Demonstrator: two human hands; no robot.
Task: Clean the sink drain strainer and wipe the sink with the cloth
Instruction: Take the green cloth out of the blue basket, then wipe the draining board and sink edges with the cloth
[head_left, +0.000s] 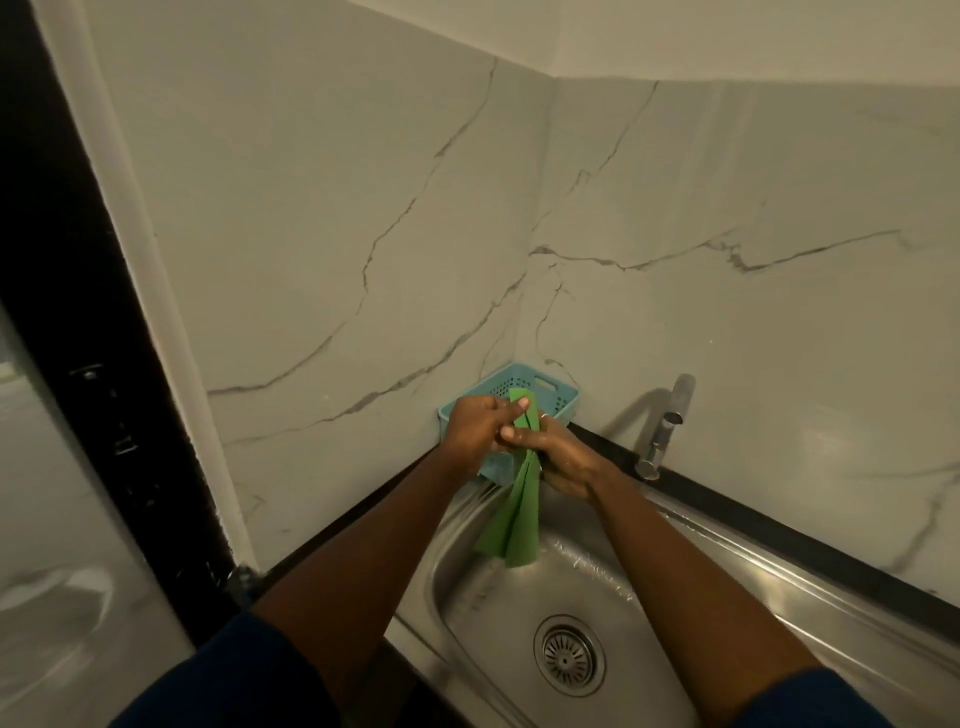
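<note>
1. Gripping the green cloth (511, 519) with left hand (478, 426) and right hand (566, 460), fingers curled tight round it.
2. Squeeze hard, keeping drips over the sink (467, 587) below the hands.
3. Further below the hands: the strainer (569, 660), sitting in the drain.
4. Partly hidden behind the hands: a blue basket (551, 395). Strainer dirt too small to see.
</note>
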